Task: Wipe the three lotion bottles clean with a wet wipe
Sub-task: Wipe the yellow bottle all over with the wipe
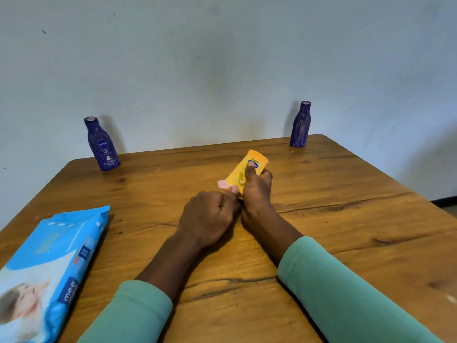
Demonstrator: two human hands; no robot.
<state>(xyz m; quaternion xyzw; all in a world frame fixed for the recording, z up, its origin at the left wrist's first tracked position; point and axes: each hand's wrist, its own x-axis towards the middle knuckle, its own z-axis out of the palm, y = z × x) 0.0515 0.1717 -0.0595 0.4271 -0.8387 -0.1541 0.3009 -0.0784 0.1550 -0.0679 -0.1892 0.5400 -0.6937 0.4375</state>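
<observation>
At mid-table, head view: the right hand (pixel 256 191) grips the yellow lotion bottle (pixel 237 174), fingers curled round its right side and the thumb laid flat along its front, the tip on the blue label. Bottle is raised off the table (pixel 346 219) and tilted, its broad end pointing away from the person and its narrow end down toward the hands.

Left hand (pixel 207 216) sits just beside the right, touching it, knuckles up and fingers curled in, the fingertips at the narrow end of the yellow bottle. A small pale pink shape (pixel 223 184) shows at those fingertips; whether it is a wipe, a cap or part of a finger cannot be told, nor what the left hand has hold of.

First dark blue bottle (pixel 102 144), label reading NIVEA, stands upright at the far left corner. Second dark blue bottle (pixel 300 125) stands upright at the far edge to the right, label not visible. Both are well apart from the hands and from each other.

Blue wet wipe pack (pixel 49 268) lies flat at the near left edge, beside the left forearm and not touching it.

Both arms wear green ribbed sleeves (pixel 333 288). Table is brown wood with dark grain cracks; a pale wall (pixel 222 70) stands behind
</observation>
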